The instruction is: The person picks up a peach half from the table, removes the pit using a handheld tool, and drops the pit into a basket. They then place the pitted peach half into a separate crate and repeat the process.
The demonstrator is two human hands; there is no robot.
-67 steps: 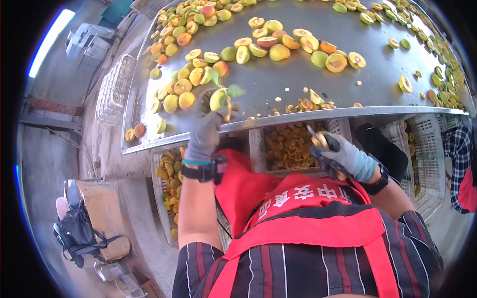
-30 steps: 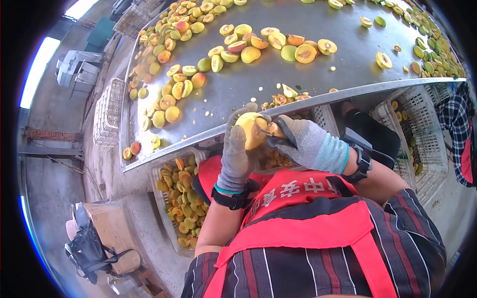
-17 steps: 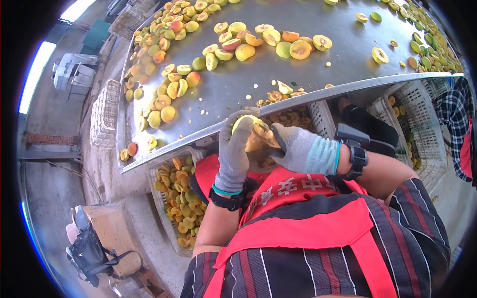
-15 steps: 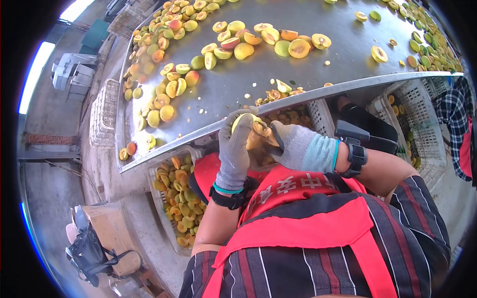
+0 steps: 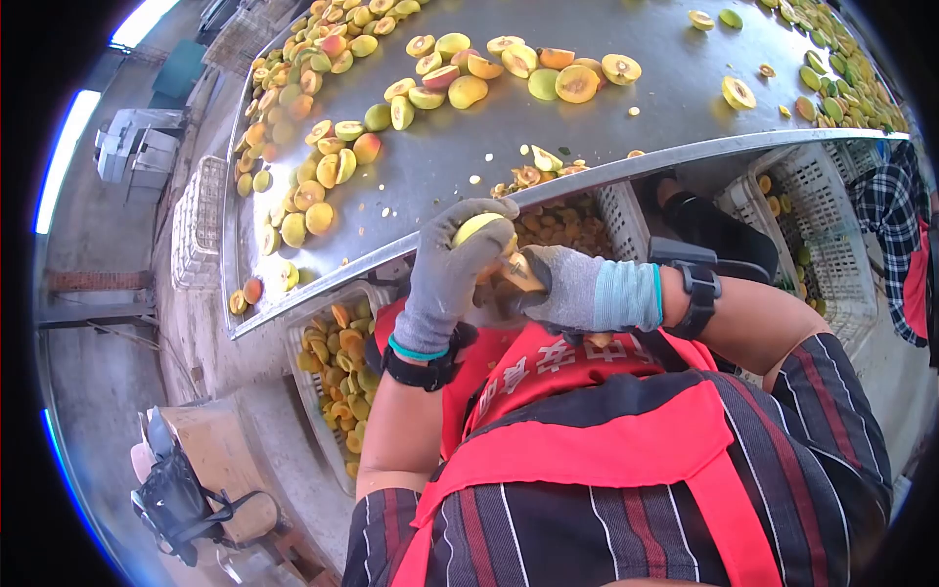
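1. Snugly wrapped, the grey-gloved left hand is holding a rounded yellow-green fruit before the silver metal table; the grey-gloved right hand is pinching an unclear tan object.
2. Probably the fruit is feeling light, firm, juice-slick: best cupped by its skin.
3. Far left, yellow-orange fruits are lying piled.

On the worktop, a fruit pile lines the left edge, another pile the right; between them lies a fruit cluster, with scraps near the front edge. Before that edge, the left hand holds a fruit, the right hand beside it. Below the edge stand a left crate, middle crate and right crate, fruit inside each. A side crate stands left of the worktop.
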